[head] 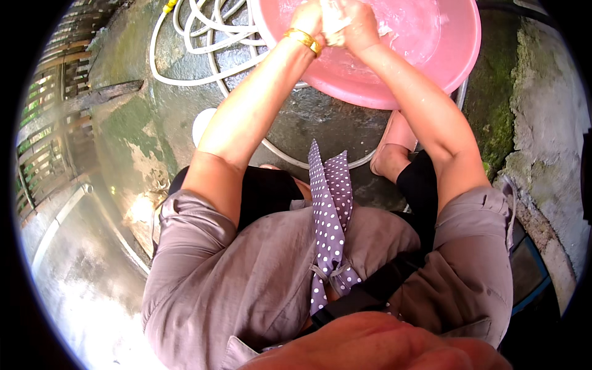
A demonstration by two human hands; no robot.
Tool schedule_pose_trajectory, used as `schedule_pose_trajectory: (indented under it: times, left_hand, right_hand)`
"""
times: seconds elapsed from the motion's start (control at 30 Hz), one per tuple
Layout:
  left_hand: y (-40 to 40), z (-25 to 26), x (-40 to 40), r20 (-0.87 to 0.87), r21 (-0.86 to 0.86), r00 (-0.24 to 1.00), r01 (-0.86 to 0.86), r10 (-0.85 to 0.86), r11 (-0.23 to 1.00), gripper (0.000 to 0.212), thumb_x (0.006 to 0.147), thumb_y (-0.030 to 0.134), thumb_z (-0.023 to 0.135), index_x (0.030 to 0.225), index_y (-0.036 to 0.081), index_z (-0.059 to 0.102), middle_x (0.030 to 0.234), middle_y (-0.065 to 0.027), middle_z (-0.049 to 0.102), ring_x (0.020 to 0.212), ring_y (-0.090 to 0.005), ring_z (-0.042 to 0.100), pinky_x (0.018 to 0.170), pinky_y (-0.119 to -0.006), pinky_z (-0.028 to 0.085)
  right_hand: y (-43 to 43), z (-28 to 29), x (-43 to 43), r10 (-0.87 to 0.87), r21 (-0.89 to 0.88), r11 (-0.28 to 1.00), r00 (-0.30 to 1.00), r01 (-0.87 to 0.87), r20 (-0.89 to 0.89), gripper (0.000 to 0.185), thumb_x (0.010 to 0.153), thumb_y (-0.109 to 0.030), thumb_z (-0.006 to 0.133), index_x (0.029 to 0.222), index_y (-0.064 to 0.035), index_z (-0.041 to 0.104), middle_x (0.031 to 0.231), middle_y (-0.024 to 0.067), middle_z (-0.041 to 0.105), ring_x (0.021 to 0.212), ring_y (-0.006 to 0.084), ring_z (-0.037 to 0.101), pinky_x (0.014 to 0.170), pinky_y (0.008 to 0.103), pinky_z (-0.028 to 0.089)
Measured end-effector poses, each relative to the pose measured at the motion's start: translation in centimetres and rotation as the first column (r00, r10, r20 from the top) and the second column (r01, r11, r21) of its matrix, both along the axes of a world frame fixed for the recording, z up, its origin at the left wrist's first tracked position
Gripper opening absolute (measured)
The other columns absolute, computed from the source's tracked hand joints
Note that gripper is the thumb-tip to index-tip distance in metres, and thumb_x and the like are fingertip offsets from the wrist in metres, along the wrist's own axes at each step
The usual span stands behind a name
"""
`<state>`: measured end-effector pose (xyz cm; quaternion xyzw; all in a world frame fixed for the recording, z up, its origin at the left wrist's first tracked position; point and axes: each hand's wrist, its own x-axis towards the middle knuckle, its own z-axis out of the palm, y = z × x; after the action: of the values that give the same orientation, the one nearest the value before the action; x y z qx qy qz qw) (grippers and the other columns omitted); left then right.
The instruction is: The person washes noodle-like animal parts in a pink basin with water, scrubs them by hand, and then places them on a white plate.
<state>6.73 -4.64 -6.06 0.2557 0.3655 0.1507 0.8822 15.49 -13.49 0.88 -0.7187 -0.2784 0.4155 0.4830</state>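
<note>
A large pink plastic basin (462, 60) holding water stands on the wet floor at the top of the view. Over it, my left hand (307, 18) and my right hand (360, 25) come together with a wet, whitish cloth-like item (334, 23) squeezed between them. A gold bangle (303, 40) circles my left wrist. What the item is exactly cannot be told, as the fingers cover much of it and it runs to the picture's top edge. Drops of water and small pale bits show in the basin beside my right hand.
A coiled whitish hose (185, 82) with a yellow fitting (169, 5) lies left of the basin and loops beneath it. A round white object (202, 125) is partly behind my left forearm. A slatted wooden fence (60, 92) runs at the left, a rough concrete ledge (541, 115) at the right.
</note>
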Motion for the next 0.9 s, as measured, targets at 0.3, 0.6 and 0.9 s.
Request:
schedule_pose_trajectory:
  times: [0.3,0.6,0.9]
  left_hand:
    - [-0.5,1.1,0.6,0.133,-0.029,0.981,0.144,-0.139,0.989,0.033,0.099,0.033,0.044,0.092,0.005,0.061,0.076,-0.0062,0.058,0.059,-0.017,0.05,0.051,-0.029,0.039]
    - [6.2,7.7,-1.6,-0.477,0.433,0.864,0.388,-0.159,0.814,0.053,0.091,0.043,0.054,0.13,0.008,0.054,0.107,-0.0128,0.067,0.096,-0.0259,0.066,0.073,-0.045,0.056]
    - [4.4,-3.2,-1.9,-0.647,0.726,0.762,0.622,-0.014,0.294,0.061,0.084,0.03,0.061,0.135,-0.002,0.048,0.112,-0.0244,0.065,0.101,-0.031,0.065,0.089,-0.038,0.049]
  right_hand:
    - [1.7,-7.5,2.2,-0.35,0.015,0.936,0.93,0.351,0.107,0.03,0.09,-0.024,0.051,0.08,-0.0034,0.069,0.069,0.0134,0.066,0.061,0.026,0.063,0.056,0.0424,0.049]
    - [-6.0,-6.6,16.6,0.233,-0.793,0.573,0.969,-0.208,-0.086,0.038,0.087,-0.019,0.06,0.121,-0.0024,0.055,0.111,0.0177,0.062,0.088,0.0224,0.064,0.049,0.0336,0.053]
    - [0.5,-5.4,1.6,0.566,-0.424,0.811,0.726,-0.404,0.39,0.031,0.083,-0.017,0.066,0.113,-0.0072,0.066,0.107,0.0114,0.07,0.096,0.0223,0.067,0.085,0.0364,0.053]
